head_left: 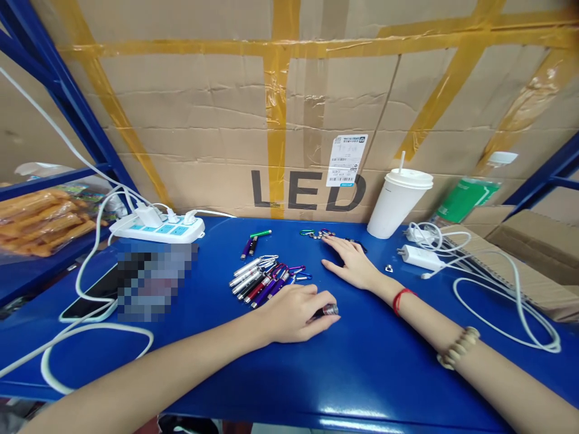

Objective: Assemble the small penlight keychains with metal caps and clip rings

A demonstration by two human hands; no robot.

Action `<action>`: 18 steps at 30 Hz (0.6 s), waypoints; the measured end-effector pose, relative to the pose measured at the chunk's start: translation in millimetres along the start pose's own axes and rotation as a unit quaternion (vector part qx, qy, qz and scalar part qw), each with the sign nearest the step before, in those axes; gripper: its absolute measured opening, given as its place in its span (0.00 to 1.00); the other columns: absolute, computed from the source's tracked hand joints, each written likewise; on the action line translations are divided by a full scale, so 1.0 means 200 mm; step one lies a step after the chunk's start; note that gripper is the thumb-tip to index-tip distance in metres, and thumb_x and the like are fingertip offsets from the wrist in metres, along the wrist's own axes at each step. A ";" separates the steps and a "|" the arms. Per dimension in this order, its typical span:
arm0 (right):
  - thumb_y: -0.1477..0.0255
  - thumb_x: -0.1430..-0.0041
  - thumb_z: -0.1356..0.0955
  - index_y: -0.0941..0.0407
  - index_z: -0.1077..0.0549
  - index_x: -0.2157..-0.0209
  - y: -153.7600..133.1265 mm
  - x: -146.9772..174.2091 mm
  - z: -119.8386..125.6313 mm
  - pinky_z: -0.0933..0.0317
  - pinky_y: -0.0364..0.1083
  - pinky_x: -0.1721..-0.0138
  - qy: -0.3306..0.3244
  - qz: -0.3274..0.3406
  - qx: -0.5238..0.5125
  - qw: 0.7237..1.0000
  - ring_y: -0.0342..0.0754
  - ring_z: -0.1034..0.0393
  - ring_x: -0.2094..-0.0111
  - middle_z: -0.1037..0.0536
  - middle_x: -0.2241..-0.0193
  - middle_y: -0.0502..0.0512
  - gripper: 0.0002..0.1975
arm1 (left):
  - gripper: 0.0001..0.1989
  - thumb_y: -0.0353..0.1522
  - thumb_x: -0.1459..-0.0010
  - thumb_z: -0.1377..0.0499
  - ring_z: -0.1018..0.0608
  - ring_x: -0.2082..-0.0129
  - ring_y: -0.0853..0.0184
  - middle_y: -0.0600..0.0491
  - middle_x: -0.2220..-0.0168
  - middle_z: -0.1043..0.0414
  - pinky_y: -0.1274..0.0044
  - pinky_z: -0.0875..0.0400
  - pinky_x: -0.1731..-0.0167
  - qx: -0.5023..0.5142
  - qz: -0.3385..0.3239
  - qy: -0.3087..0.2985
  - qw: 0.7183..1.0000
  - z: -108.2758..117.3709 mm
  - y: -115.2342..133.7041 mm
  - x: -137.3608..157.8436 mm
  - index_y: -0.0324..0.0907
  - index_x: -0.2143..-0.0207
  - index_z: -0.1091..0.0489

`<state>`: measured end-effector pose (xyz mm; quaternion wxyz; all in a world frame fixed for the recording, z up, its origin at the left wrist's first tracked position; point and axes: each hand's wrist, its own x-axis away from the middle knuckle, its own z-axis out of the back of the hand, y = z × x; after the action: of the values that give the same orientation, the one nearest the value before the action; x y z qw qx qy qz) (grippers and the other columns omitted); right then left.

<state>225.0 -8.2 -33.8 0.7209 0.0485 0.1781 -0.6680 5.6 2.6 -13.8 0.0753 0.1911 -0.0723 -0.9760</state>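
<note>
- A person's left hand [296, 313] rests curled on a blue bench [362, 374], fingers closed around a small dark flashlight [329, 310] whose silver tip pokes out toward the right.
- The right hand [351, 262] lies flat and open, palm down, fingers stretched toward a cluster of small metal parts [319, 233] near the cardboard wall [289, 108].
- A pile of keychain flashlights [265, 277] sits just left of both hands; two more flashlights [253, 242] lie apart behind it.
- Bare bench surface runs from the hands to the near edge.
- A lidded white cup [398, 202] stands by the wall; a white charger [420, 257] and its looping cable [502, 301] crowd the right side.
- A power strip [158, 229] and a phone [90, 298] occupy the left.
</note>
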 end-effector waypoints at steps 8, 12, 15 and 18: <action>0.57 0.41 0.42 0.58 0.44 0.42 0.04 -0.05 -0.05 0.58 0.58 0.43 -0.005 0.028 0.015 0.999 0.54 0.52 0.41 0.45 0.42 0.59 0.29 | 0.19 0.42 0.41 0.60 0.30 0.75 0.76 0.55 0.75 0.32 0.84 0.38 0.74 0.006 -0.006 -0.001 1.000 0.01 0.01 0.00 0.44 0.62 0.33; 0.63 0.40 0.42 0.56 0.37 0.47 0.04 -0.06 -0.04 0.54 0.57 0.46 0.056 0.052 0.011 0.997 0.53 0.43 0.45 0.35 0.48 0.57 0.22 | 0.19 0.41 0.41 0.60 0.31 0.77 0.77 0.55 0.75 0.32 0.84 0.40 0.76 -0.006 -0.016 0.001 1.000 0.02 0.01 0.00 0.44 0.63 0.33; 0.67 0.39 0.42 0.55 0.31 0.53 0.02 -0.06 -0.02 0.48 0.53 0.52 0.080 0.063 -0.013 0.995 0.51 0.35 0.53 0.27 0.55 0.55 0.16 | 0.19 0.41 0.41 0.60 0.31 0.77 0.77 0.55 0.76 0.32 0.84 0.41 0.77 -0.016 -0.016 0.004 1.000 0.02 0.01 0.01 0.44 0.64 0.33; 0.67 0.40 0.39 0.55 0.27 0.60 0.02 -0.06 -0.01 0.44 0.50 0.58 0.081 0.051 -0.041 0.995 0.50 0.33 0.59 0.25 0.61 0.54 0.13 | 0.19 0.41 0.41 0.60 0.31 0.77 0.77 0.56 0.76 0.32 0.84 0.41 0.77 -0.026 -0.014 0.012 0.999 0.02 0.01 0.01 0.44 0.64 0.33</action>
<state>227.4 3.2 -32.4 0.7388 0.0821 0.2604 -0.6161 2.7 0.9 -9.6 0.0676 0.2021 -0.0432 -0.9761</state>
